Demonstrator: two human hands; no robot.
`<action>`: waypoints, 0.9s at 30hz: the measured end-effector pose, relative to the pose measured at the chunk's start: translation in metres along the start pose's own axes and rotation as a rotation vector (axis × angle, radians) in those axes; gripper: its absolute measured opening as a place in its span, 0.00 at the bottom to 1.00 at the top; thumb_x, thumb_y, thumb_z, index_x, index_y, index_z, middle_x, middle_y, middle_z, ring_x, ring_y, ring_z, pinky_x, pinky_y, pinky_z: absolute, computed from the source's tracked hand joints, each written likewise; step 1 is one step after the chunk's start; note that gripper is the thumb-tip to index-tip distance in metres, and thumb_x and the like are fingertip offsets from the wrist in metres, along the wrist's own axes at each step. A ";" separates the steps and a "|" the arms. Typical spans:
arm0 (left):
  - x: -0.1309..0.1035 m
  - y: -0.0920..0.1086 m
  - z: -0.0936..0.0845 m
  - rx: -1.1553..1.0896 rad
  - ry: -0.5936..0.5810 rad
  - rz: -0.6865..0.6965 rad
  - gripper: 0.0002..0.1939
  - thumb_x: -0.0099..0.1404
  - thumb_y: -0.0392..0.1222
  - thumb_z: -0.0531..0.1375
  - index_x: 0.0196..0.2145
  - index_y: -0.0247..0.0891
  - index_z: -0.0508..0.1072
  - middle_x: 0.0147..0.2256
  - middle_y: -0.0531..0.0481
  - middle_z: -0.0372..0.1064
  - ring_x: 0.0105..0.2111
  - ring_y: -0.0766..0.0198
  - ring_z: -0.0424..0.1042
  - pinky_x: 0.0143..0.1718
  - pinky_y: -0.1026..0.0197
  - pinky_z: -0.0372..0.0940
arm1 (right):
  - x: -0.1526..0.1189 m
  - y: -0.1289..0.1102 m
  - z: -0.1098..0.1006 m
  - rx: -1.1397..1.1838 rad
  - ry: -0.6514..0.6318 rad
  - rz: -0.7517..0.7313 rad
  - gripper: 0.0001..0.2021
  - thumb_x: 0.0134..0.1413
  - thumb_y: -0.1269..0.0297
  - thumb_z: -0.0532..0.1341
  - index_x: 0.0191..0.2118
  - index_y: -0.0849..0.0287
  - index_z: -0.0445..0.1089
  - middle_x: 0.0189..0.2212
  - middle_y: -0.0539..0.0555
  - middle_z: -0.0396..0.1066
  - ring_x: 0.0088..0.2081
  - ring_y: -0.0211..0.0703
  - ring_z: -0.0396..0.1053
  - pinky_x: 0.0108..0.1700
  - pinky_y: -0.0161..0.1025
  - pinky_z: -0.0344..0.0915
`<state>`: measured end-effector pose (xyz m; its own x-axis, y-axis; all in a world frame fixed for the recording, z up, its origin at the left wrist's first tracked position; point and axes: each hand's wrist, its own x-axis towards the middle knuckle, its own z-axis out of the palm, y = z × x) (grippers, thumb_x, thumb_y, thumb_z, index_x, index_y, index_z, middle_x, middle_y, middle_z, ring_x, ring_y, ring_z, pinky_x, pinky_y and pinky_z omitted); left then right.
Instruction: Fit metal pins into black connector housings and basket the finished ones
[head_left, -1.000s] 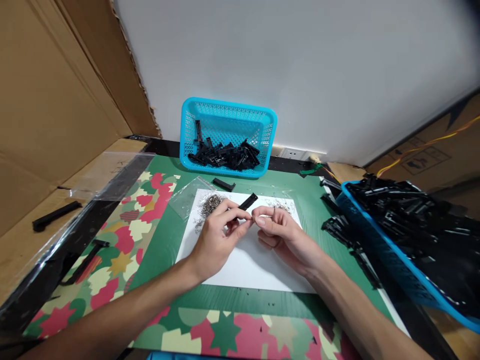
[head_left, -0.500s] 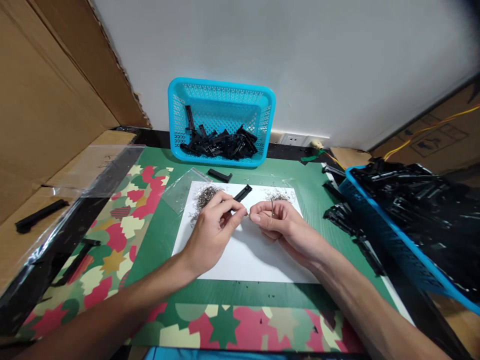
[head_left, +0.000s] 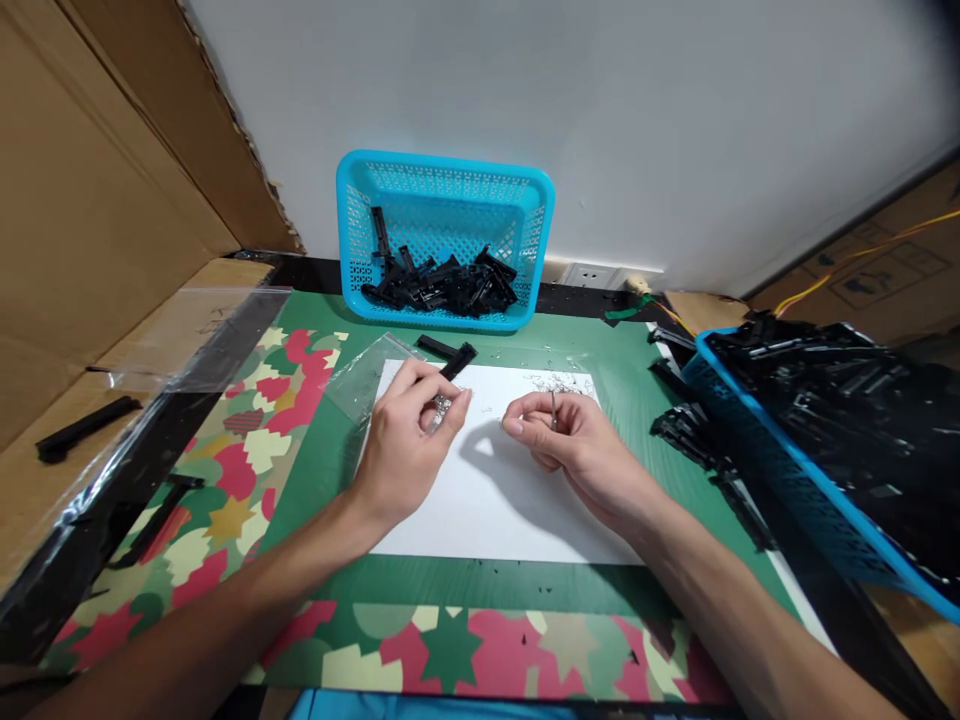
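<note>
My left hand [head_left: 409,430] is closed over the left part of a white paper sheet [head_left: 480,510]. It grips a slim black plastic part [head_left: 459,360], whose far end sticks out above the forefinger. Silvery wire bits [head_left: 439,410] show through the gap between thumb and fingers. My right hand [head_left: 574,435] is apart from the left, thumb and forefinger pinched together; a thin grey metal tool [head_left: 553,408] pokes up between its fingers. Anything tiny at those fingertips is too small to name. Behind this hand lies a scatter of small wire pieces [head_left: 562,383].
A blue basket [head_left: 446,322] with black parts stands against the wall. Another blue basket [head_left: 810,500], heaped with black parts, is at right, with loose black parts [head_left: 682,432] beside it. A clear plastic bag [head_left: 352,385] and another black part [head_left: 435,346] lie behind the sheet.
My hands have come apart. The left hand moved left and slightly back with the black part, covering most of the left wire pile. The right hand has barely shifted.
</note>
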<state>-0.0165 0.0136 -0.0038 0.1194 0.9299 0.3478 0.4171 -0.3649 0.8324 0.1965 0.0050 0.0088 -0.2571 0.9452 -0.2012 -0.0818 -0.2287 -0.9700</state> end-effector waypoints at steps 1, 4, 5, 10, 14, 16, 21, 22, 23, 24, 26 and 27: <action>-0.001 0.002 0.001 -0.037 -0.044 0.006 0.09 0.74 0.41 0.62 0.35 0.38 0.76 0.39 0.52 0.63 0.28 0.69 0.60 0.31 0.61 0.58 | 0.000 0.001 0.000 0.002 0.004 -0.010 0.13 0.54 0.56 0.75 0.36 0.60 0.78 0.18 0.40 0.46 0.22 0.32 0.42 0.25 0.38 0.38; -0.007 0.007 0.005 -0.128 -0.146 0.007 0.08 0.74 0.43 0.62 0.38 0.39 0.78 0.41 0.51 0.63 0.29 0.69 0.62 0.32 0.61 0.60 | -0.001 0.003 0.000 0.005 -0.003 -0.050 0.12 0.56 0.56 0.74 0.37 0.59 0.79 0.19 0.40 0.45 0.22 0.32 0.42 0.25 0.38 0.39; -0.009 0.008 0.007 -0.153 -0.161 -0.006 0.07 0.74 0.44 0.62 0.39 0.40 0.78 0.42 0.51 0.63 0.29 0.69 0.61 0.32 0.61 0.60 | -0.001 0.004 0.000 0.004 -0.009 -0.062 0.11 0.57 0.57 0.74 0.37 0.59 0.79 0.19 0.40 0.45 0.22 0.32 0.42 0.26 0.39 0.39; -0.011 0.009 0.011 -0.279 -0.205 -0.080 0.08 0.75 0.46 0.62 0.41 0.41 0.79 0.40 0.51 0.62 0.33 0.67 0.65 0.34 0.61 0.61 | -0.001 0.008 0.000 -0.028 -0.025 -0.093 0.10 0.60 0.56 0.72 0.38 0.57 0.78 0.20 0.40 0.45 0.23 0.33 0.44 0.26 0.38 0.41; -0.009 0.007 0.010 -0.352 -0.206 -0.114 0.09 0.75 0.46 0.61 0.39 0.40 0.78 0.40 0.50 0.63 0.38 0.64 0.67 0.36 0.61 0.62 | -0.002 0.006 0.000 -0.137 0.010 -0.157 0.11 0.61 0.54 0.71 0.38 0.57 0.79 0.22 0.42 0.46 0.24 0.34 0.46 0.27 0.38 0.43; -0.009 0.007 0.009 -0.382 -0.212 -0.131 0.08 0.74 0.45 0.62 0.39 0.40 0.78 0.40 0.50 0.63 0.39 0.63 0.67 0.36 0.61 0.62 | -0.003 0.004 0.000 -0.212 0.041 -0.192 0.11 0.61 0.54 0.71 0.37 0.56 0.79 0.23 0.42 0.47 0.24 0.34 0.47 0.27 0.38 0.43; -0.009 0.006 0.011 -0.427 -0.230 -0.160 0.06 0.73 0.45 0.64 0.41 0.41 0.78 0.41 0.50 0.63 0.38 0.64 0.67 0.37 0.60 0.62 | -0.004 0.000 0.002 -0.316 0.101 -0.258 0.10 0.62 0.54 0.70 0.36 0.56 0.79 0.22 0.42 0.45 0.24 0.34 0.45 0.27 0.38 0.42; -0.009 0.006 0.011 -0.422 -0.226 -0.160 0.06 0.73 0.45 0.64 0.41 0.41 0.78 0.41 0.50 0.63 0.38 0.64 0.67 0.37 0.60 0.63 | -0.004 -0.001 0.002 -0.321 0.102 -0.262 0.11 0.62 0.54 0.70 0.36 0.56 0.79 0.22 0.42 0.45 0.24 0.34 0.44 0.27 0.38 0.42; -0.008 0.006 0.012 -0.413 -0.221 -0.156 0.06 0.73 0.45 0.64 0.41 0.41 0.78 0.41 0.50 0.63 0.38 0.64 0.67 0.38 0.60 0.63 | -0.004 -0.001 0.002 -0.325 0.099 -0.262 0.11 0.62 0.54 0.70 0.36 0.56 0.79 0.22 0.42 0.45 0.24 0.34 0.44 0.27 0.38 0.42; -0.008 0.006 0.012 -0.402 -0.215 -0.151 0.07 0.73 0.45 0.63 0.41 0.41 0.78 0.41 0.50 0.63 0.38 0.64 0.67 0.38 0.60 0.63 | -0.005 -0.002 0.001 -0.331 0.089 -0.260 0.11 0.62 0.54 0.70 0.36 0.57 0.79 0.22 0.42 0.45 0.24 0.34 0.45 0.27 0.38 0.42; -0.008 0.006 0.012 -0.373 -0.217 -0.140 0.07 0.74 0.46 0.63 0.41 0.41 0.78 0.41 0.50 0.64 0.37 0.64 0.67 0.37 0.60 0.62 | -0.005 -0.004 0.000 -0.360 0.075 -0.262 0.10 0.63 0.55 0.69 0.37 0.57 0.79 0.22 0.43 0.48 0.24 0.34 0.46 0.26 0.37 0.43; -0.009 0.006 0.012 -0.357 -0.222 -0.135 0.07 0.74 0.45 0.63 0.41 0.41 0.77 0.41 0.50 0.63 0.36 0.64 0.67 0.37 0.60 0.62 | -0.006 -0.005 -0.001 -0.385 0.075 -0.269 0.10 0.64 0.55 0.69 0.38 0.56 0.80 0.22 0.43 0.49 0.24 0.35 0.47 0.26 0.37 0.44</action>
<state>-0.0048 0.0041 -0.0071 0.2926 0.9432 0.1572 0.1096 -0.1964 0.9744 0.1993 0.0012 0.0149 -0.2047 0.9764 0.0682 0.2303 0.1158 -0.9662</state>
